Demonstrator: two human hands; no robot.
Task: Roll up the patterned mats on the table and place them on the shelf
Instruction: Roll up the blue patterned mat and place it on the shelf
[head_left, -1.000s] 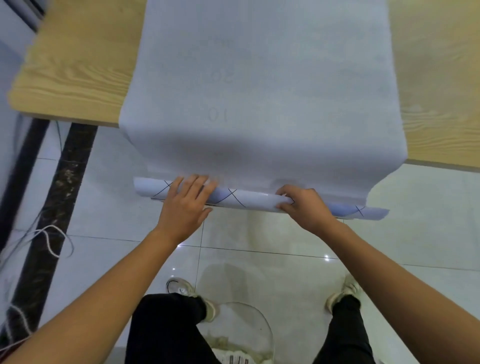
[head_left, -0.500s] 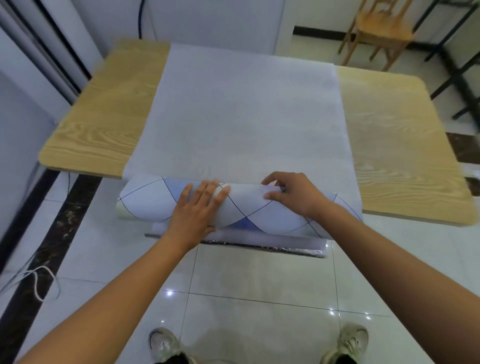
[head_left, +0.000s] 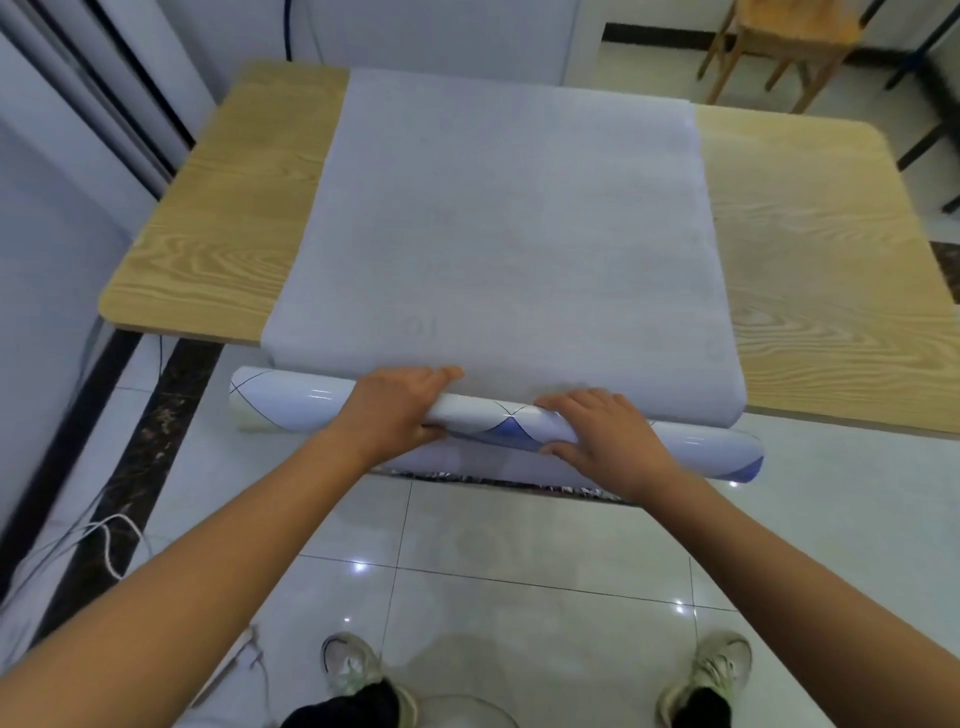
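Hanging just off the table's (head_left: 218, 234) near edge, the roll (head_left: 291, 402) is grasped by the left hand (head_left: 395, 408) and right hand (head_left: 605, 434), fingers curled over, spaced apart probably to wind it evenly; the rest of the mat (head_left: 519, 223) lies flat on top

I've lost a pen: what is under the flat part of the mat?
The wooden table, showing on both sides of the mat. The part beneath is covered, so anything there cannot be seen.

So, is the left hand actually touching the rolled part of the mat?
Touching. The head view shows the left hand wrapped over the rolled mat, fingers on top, thumb underneath.
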